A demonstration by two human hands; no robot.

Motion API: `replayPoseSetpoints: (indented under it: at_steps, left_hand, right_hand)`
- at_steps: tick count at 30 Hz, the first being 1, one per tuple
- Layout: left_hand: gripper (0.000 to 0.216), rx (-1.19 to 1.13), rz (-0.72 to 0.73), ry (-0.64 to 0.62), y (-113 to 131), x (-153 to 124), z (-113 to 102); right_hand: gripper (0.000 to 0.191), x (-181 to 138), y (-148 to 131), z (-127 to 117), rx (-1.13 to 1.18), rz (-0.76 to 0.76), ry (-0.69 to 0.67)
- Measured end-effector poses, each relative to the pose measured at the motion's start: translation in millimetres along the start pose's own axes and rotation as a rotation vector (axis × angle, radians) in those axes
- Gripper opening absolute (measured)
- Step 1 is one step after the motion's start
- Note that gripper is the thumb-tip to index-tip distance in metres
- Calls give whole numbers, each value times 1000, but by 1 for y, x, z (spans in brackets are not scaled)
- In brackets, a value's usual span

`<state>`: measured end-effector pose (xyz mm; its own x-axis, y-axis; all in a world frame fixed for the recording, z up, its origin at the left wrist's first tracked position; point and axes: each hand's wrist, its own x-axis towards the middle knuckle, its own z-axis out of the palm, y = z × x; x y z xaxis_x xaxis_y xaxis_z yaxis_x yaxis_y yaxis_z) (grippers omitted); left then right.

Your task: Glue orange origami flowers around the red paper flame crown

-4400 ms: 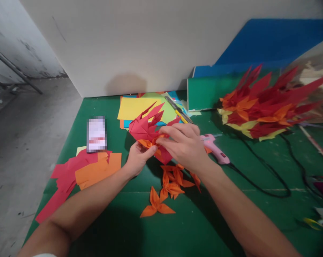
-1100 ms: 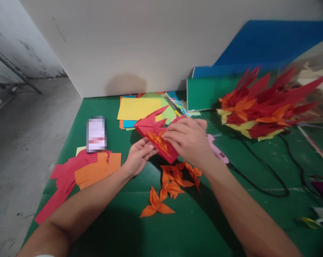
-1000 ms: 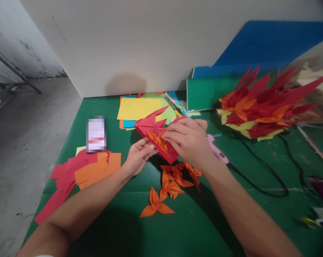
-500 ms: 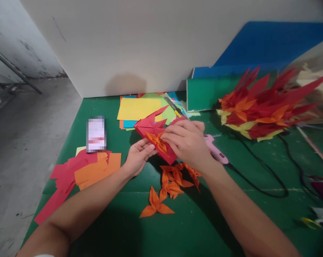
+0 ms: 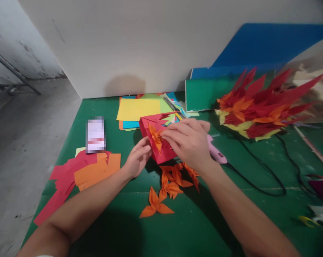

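Head view: red paper [image 5: 166, 154] partly hidden.

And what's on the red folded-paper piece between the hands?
An orange paper flower lies against the near face of the red folded-paper piece, right hand at the flower's centre. Covered: the piece's right part, behind that hand, and the flower's underside.

Bare fingers [image 5: 177, 129] + forearms [image 5: 231, 200] – wht sleeve edge [image 5: 45, 256], L arm [image 5: 51, 233].

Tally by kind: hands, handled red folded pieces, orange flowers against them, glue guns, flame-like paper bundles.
Left hand, right hand: 2
Red folded piece: 1
Orange flower against it: 1
Glue gun: 1
Flame-like paper bundle: 1
Total: 6
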<state>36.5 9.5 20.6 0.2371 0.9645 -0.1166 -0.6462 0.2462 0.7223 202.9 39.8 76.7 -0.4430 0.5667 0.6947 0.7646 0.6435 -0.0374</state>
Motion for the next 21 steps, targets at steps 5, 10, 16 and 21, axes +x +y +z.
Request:
replayPoseSetpoints:
  at_steps: [5, 10, 16, 21]
  left_hand:
    - [42, 246, 14, -154, -7, -5, -4]
    - [33, 339, 70, -77, -12, -4, -1]
    - [42, 155, 130, 146, -10, 4, 0]
    - [50, 53, 130, 258, -5, 8, 2]
  right_hand:
    - [16, -1, -3, 3, 13, 16, 23]
    - [16, 0, -3, -2, 23, 19, -3]
    - [18, 7, 9, -23, -55, 86, 36]
    - [13, 1, 26, -27, -44, 202, 69]
